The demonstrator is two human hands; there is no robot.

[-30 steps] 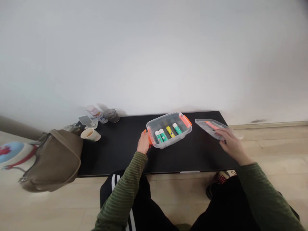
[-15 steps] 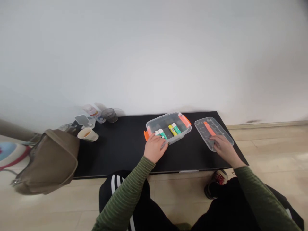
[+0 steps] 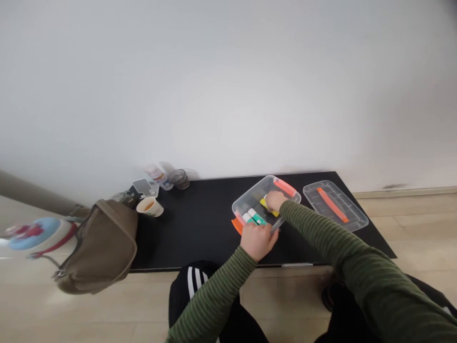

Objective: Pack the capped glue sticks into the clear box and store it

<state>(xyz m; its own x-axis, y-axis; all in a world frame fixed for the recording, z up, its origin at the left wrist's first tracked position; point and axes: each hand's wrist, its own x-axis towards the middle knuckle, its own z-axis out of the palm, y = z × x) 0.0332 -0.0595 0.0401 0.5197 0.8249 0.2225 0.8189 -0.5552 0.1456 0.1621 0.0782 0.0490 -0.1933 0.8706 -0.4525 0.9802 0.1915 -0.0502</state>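
A clear plastic box [image 3: 250, 196] with orange clips [image 3: 284, 187] stands on the table, holding highlighters. My left hand [image 3: 258, 241] grips its near rim, over the green-and-white highlighters [image 3: 254, 217]. My right hand [image 3: 275, 201] reaches across into the box and closes over a yellow highlighter [image 3: 274, 214], hiding its middle. The box's clear lid [image 3: 352, 215], with its orange seal strip [image 3: 332, 205], lies to the right, with neither hand touching it.
The black table top [image 3: 193, 243] ends just past my hands at the front. At its far left stand a paper cup [image 3: 148, 207], a dark glass [image 3: 179, 179] and a phone [image 3: 142, 186]. An olive bag [image 3: 100, 248] overlaps the left end.
My right hand has left the lid and crossed over to the box. My left hand has moved onto the box's near rim. The box sits at a slightly different angle.
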